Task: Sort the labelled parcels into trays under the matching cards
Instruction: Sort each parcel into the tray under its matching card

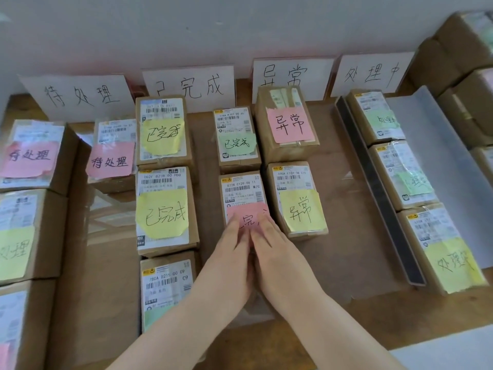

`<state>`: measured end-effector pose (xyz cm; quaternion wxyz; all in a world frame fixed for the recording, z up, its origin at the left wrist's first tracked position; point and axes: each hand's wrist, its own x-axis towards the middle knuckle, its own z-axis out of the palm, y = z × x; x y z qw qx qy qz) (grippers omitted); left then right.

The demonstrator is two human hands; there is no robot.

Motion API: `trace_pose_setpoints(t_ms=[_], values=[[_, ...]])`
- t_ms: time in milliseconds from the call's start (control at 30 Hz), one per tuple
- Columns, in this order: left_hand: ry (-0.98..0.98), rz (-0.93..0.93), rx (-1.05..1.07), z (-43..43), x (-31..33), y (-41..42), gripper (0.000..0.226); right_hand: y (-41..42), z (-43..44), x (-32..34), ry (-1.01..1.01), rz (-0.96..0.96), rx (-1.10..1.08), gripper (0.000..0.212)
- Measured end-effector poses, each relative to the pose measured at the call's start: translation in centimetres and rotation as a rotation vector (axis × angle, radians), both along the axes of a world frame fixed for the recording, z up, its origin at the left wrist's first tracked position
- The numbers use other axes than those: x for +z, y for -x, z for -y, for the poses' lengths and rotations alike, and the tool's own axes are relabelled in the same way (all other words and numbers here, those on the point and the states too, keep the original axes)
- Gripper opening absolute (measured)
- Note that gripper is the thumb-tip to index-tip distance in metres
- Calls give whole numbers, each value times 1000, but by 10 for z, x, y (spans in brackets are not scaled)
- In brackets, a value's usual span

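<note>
Left hand (pixel 231 247) and right hand (pixel 274 247) lie flat, side by side, on the pink-noted parcel (pixel 244 193), fingers (pixel 234 222) straight and gripping nothing, probably squaring it in line with the green-noted parcel (pixel 238 137) under the 已完成 card (pixel 188 85), just beside the yellow 异常 parcel (pixel 297 198)

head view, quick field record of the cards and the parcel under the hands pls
cards, left to right: 待处理, 已完成, 异常, 处理中
parcel: pink-note parcel, note partly covered, 完 visible
position: in front of green-note parcel, yellow-note parcel to its right
left hand: fingers flat on the pink note
right hand: fingers flat on it too
</note>
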<state>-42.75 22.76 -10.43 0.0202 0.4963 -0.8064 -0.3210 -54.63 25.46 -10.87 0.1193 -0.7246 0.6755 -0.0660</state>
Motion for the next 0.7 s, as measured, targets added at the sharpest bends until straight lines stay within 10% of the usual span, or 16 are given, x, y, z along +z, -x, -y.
trace_pose_setpoints(t_ms=[700], values=[[449,190,53,-99,76,149,48,204,-120,66,255,49,-152,43]])
